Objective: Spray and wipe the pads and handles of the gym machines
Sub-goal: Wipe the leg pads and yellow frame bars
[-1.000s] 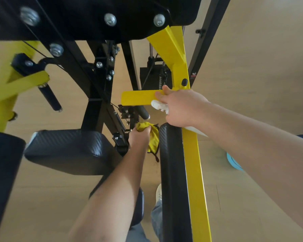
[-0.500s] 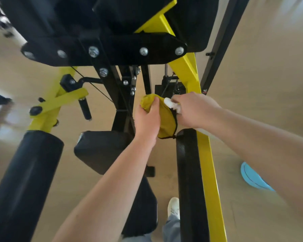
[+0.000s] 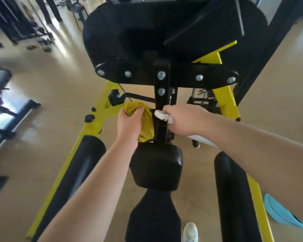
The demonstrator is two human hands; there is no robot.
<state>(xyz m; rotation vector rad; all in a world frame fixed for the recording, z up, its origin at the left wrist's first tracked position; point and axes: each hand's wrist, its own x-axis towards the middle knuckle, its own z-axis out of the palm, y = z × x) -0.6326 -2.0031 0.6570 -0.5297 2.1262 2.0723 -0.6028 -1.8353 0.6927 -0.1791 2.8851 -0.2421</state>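
The left hand gripped the bunched cloth just above the seat pad. The right hand was curled round the spray bottle, its nozzle against the post. This looked like a pause between wipes. The next move probably called for spraying a pad, then pressing the cloth flat.

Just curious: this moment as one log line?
left hand: grips yellow cloth | right hand: holds white spray bottle | machine: black pad, yellow frame

Tan floor, sunlit; blurred dark racks far left.
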